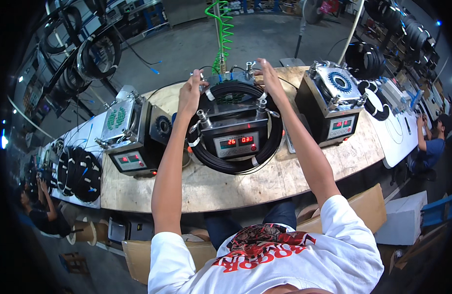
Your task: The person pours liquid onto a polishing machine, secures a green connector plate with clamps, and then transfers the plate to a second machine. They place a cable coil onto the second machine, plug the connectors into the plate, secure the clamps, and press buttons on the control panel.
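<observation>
A large black cable coil (pixel 236 166), bound with white tape strips, lies looped around the middle grey machine (pixel 234 128), which has a red digit display on its front. My left hand (pixel 190 90) grips the coil's far left part beside a metal post. My right hand (pixel 268 78) holds the coil's far right part, fingers near another post at the machine's top. Both arms stretch forward over the wooden bench (pixel 245 188).
Similar machines stand to the left (pixel 130 142) and right (pixel 334 105). A green spiral hose (pixel 225 29) hangs behind. More black coils lie at the left (pixel 81 174) and right (pixel 378 103). People sit at the far left (pixel 39 208) and far right (pixel 431 144). Cardboard boxes (pixel 368 206) stand below the bench.
</observation>
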A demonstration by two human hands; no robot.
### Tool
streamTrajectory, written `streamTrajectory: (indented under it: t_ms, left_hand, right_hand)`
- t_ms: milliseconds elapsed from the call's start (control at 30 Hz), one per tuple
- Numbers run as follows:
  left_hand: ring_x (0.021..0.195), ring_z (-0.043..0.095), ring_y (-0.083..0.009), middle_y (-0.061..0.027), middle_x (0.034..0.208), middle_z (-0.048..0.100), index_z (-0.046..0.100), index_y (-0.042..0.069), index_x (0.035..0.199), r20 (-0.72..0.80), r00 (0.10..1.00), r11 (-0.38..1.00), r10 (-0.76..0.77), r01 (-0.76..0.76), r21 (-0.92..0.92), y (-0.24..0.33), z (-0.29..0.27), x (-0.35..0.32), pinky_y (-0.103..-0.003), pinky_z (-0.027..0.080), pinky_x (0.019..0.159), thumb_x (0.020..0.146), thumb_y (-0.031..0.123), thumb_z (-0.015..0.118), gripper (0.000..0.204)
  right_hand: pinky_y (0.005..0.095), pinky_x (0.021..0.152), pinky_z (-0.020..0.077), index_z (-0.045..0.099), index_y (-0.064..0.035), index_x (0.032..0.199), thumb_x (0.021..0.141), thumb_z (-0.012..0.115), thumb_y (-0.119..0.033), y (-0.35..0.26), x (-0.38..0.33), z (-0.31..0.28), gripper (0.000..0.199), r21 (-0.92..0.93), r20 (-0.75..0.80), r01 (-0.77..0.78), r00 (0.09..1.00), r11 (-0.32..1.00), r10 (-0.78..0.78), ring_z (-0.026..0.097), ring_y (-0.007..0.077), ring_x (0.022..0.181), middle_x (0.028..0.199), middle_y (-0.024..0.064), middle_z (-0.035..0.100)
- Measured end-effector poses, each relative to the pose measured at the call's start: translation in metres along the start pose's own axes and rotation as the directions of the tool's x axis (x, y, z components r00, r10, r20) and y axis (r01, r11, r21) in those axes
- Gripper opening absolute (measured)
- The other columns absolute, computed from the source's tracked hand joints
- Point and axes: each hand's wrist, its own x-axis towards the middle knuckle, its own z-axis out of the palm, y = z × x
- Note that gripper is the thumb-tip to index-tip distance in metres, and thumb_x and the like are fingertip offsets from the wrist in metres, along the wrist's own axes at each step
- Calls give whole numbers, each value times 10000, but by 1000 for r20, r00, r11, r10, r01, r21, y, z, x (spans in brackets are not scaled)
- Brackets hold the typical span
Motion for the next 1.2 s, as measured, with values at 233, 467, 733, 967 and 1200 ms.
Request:
streamTrajectory:
  t_ms: [233,467,733,967,1200]
  left_hand:
    - [880,637,-199,-149,933,734,650,-15,1270,-67,998,999,15,-17,-35,6,3,0,-338,476,842,986,703,366,823]
    - [746,581,-179,-131,846,713,691,-33,1079,-80,997,1000,0,0,-1,13,8,-2,-333,460,738,1005,651,395,749]
    - [797,615,-138,-108,897,737,650,-3,1256,-72,997,1000,-9,7,-20,12,4,-4,-289,488,757,1038,551,435,633]
    - [725,577,-97,-58,804,676,663,-19,1147,-106,994,994,8,-20,-108,19,7,-8,-274,483,701,1041,455,517,507]
    - [712,590,-92,-61,773,673,652,-27,1181,-109,992,997,59,-64,-41,14,3,-5,-268,492,696,1037,407,542,471]
  right_hand:
    - [317,572,480,530,8,1197,1021,520,-492,31,51,-4,530,288,78,-225,974,931,211,588,160,642,865,127,648]
    - [258,417,284,615,-75,792,916,742,-324,51,104,-3,305,122,-86,-271,956,955,282,385,72,480,669,-8,565]
    - [266,705,474,698,-4,1085,1012,608,-177,69,91,-8,208,625,200,-229,971,746,130,571,116,753,911,21,662]
    - [296,806,505,537,9,1371,987,623,-227,39,80,2,459,521,51,-68,998,851,48,622,160,876,1013,108,660]
    - [408,859,525,554,39,1292,768,742,-359,25,86,19,684,-391,-22,118,990,913,-137,686,332,936,1031,230,694]
